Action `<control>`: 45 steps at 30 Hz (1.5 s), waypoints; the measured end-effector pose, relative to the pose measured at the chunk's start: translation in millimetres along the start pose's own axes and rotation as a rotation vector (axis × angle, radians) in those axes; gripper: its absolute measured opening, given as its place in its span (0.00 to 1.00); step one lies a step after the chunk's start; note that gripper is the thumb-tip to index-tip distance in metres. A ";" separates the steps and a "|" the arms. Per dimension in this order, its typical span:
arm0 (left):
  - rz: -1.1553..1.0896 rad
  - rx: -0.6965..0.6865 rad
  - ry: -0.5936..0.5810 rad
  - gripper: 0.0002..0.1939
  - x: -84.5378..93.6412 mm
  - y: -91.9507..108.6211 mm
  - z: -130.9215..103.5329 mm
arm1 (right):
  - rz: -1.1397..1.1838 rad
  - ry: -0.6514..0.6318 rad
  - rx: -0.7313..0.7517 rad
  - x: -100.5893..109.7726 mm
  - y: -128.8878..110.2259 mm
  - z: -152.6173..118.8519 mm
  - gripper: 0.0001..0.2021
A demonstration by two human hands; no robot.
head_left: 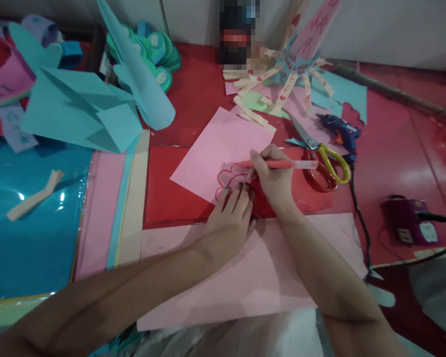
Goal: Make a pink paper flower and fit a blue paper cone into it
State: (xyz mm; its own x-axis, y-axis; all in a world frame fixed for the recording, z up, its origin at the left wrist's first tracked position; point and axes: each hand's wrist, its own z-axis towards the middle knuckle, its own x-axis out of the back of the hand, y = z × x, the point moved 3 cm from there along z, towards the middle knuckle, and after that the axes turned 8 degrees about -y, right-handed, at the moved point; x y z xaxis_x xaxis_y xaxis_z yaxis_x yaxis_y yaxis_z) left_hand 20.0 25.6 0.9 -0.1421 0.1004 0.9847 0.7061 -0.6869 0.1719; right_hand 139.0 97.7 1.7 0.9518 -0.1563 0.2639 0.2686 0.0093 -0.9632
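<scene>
My right hand (273, 181) is closed round a red marker (280, 164), its tip touching a sheet of pink paper (211, 148). A red scalloped outline (223, 174) is drawn near the sheet's lower right edge. On that lower edge my left hand (233, 210) lies flat, its fingers stretched out and holding nothing. Underneath the sheet is a flat red piece (171, 208) with a glossy surface. Just right of the marker lie scissors (325, 153) with yellow and red handles.
A blue glue gun (340, 131) lies beyond the scissors, its cord running down. A purple power socket box (412, 223) sits at right. Blue folded paper (82, 106), a blue paper cone (144, 89) and stacked coloured sheets (100, 213) are at left. A decorated pink cone (312, 34) stands behind.
</scene>
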 end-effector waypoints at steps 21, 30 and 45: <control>0.024 0.001 -0.012 0.25 -0.2 -0.9 0.5 | -0.017 -0.001 0.034 -1.3 -0.4 -0.2 0.17; 0.022 -0.004 0.002 0.25 0.0 -0.6 0.3 | 0.001 0.060 0.061 1.3 -1.7 -0.6 0.16; 0.035 -0.295 0.007 0.18 7.6 6.4 -4.4 | -0.130 0.282 0.176 26.1 2.2 6.1 0.06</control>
State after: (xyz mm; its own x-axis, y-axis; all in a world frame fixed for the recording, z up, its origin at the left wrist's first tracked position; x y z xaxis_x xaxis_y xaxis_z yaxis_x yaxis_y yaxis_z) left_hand 20.5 18.8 9.4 -0.1271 0.0683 0.9895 0.4783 -0.8697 0.1215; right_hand 165.3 99.6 6.8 0.8365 -0.4334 0.3354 0.4292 0.1374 -0.8927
